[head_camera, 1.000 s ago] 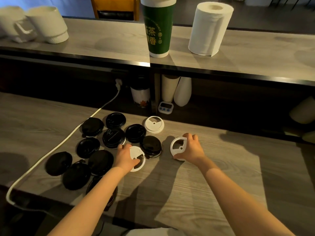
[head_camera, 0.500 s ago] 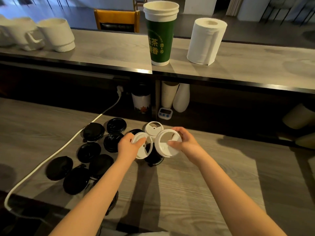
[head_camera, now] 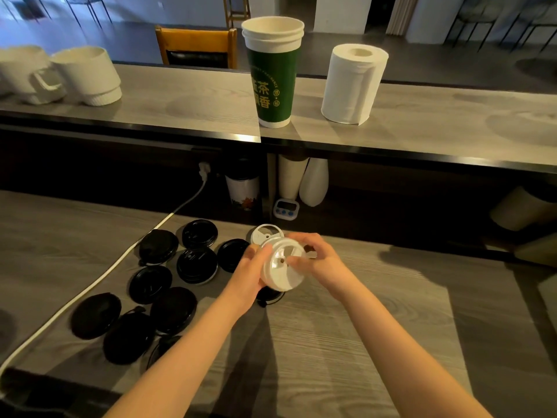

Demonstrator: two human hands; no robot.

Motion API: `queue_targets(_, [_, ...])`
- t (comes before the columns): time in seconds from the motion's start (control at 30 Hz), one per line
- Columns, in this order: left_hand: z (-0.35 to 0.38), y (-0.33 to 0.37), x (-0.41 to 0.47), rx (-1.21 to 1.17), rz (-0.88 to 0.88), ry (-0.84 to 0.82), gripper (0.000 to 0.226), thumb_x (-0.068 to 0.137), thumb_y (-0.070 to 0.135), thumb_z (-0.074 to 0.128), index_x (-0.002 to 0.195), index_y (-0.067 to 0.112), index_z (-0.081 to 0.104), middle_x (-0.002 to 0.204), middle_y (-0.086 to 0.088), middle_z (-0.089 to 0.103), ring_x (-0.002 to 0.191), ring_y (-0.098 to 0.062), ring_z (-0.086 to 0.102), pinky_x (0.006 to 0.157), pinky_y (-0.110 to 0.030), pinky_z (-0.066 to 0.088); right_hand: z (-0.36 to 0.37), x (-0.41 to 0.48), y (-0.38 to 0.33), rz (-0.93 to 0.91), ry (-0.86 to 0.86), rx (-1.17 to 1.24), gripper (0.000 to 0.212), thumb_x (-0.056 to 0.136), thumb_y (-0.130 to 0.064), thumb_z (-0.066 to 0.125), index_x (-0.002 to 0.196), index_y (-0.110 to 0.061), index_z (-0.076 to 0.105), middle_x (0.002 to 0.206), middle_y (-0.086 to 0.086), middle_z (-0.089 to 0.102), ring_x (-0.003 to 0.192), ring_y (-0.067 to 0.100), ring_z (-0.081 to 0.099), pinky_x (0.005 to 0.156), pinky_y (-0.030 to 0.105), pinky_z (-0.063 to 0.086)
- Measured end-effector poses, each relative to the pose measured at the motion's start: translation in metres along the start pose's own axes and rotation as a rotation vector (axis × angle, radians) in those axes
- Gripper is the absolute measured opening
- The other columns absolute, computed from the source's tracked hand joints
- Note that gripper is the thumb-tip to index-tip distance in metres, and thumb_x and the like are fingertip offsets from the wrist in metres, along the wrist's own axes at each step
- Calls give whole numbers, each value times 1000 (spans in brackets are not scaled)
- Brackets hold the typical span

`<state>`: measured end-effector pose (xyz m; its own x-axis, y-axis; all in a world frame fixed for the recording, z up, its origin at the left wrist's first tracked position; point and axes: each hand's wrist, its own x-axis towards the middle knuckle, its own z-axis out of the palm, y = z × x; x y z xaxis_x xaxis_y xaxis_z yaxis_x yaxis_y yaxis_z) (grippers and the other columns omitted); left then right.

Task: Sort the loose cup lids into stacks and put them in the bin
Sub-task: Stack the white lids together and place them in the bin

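Observation:
Both hands meet above the lower counter, holding white cup lids (head_camera: 281,267) pressed together face to face. My left hand (head_camera: 248,271) grips them from the left edge, my right hand (head_camera: 324,260) from the right. A third white lid (head_camera: 263,233) lies flat on the counter just behind them. Several black lids (head_camera: 196,265) are scattered to the left; one black lid (head_camera: 269,294) lies partly hidden under my hands. No bin is in view.
A white cable (head_camera: 99,279) runs along the left of the lids. The raised shelf (head_camera: 180,110) behind holds a green paper cup stack (head_camera: 272,73), a paper towel roll (head_camera: 352,84) and white mugs (head_camera: 84,75). A small timer (head_camera: 286,208) sits underneath.
Each hand lifted a white lid off the counter, then brought the two together; they now overlap as one stack between both hands.

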<state>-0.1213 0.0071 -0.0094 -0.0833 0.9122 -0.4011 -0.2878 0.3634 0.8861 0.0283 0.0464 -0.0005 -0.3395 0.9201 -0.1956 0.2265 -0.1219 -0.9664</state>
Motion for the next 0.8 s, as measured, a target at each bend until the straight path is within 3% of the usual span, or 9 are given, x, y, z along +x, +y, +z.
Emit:
queue_targets(0.13, [-2, 1, 2, 93, 7, -107, 27, 93, 5, 42, 114, 20, 51, 109, -6, 59, 97, -17, 59, 77, -32, 49, 1, 1, 5, -67, 31, -58, 32, 85, -13, 67, 114, -24, 61, 121, 0, 51, 102, 3, 49, 69, 8, 46])
queue_targets(0.23, [-4, 1, 4, 99, 13, -155, 29, 94, 3, 40, 110, 24, 53, 107, -2, 62, 99, -17, 60, 77, -32, 51, -6, 3, 9, -11, -4, -3, 30, 88, -20, 64, 114, -32, 57, 120, -2, 54, 107, 11, 54, 80, 19, 50])
queue_targets(0.33, [-6, 1, 11, 128, 9, -166, 23, 94, 3, 43, 106, 18, 55, 107, -5, 62, 98, -18, 60, 73, -30, 52, -18, 7, 14, 91, -88, 18, 31, 88, -20, 64, 117, -27, 56, 118, 5, 59, 106, 20, 59, 86, 29, 53])
queue_targets(0.43, [-7, -4, 22, 217, -22, -162, 23, 93, 1, 45, 106, 18, 56, 110, -8, 61, 103, -21, 59, 82, -34, 52, -24, 11, 19, 116, -105, -32, 21, 87, -18, 66, 106, -24, 58, 110, 9, 62, 94, 18, 60, 77, 25, 53])
queue_targets(0.57, [-5, -5, 43, 454, -5, -143, 29, 90, 4, 53, 99, 32, 56, 110, -3, 63, 107, -19, 59, 96, -41, 49, -25, 20, 24, 86, -13, -188, 23, 86, -20, 66, 107, -20, 55, 95, 0, 57, 78, 7, 54, 62, 14, 49])
queue_targets(0.7, [-4, 3, 57, 430, -73, -251, 36, 85, 0, 60, 108, 27, 52, 108, 2, 62, 103, -11, 61, 84, -26, 55, -33, 26, 29, 86, 104, -102, 23, 87, -18, 66, 108, -13, 57, 92, -1, 60, 77, 6, 58, 61, 14, 49])
queue_targets(0.8, [-2, 1, 69, 526, -29, -294, 39, 83, 0, 63, 113, 22, 52, 107, 4, 61, 97, -8, 62, 81, -24, 54, -42, 33, 33, 131, 114, -102, 20, 86, -18, 67, 104, -17, 56, 92, -3, 60, 81, 8, 60, 62, 16, 52])
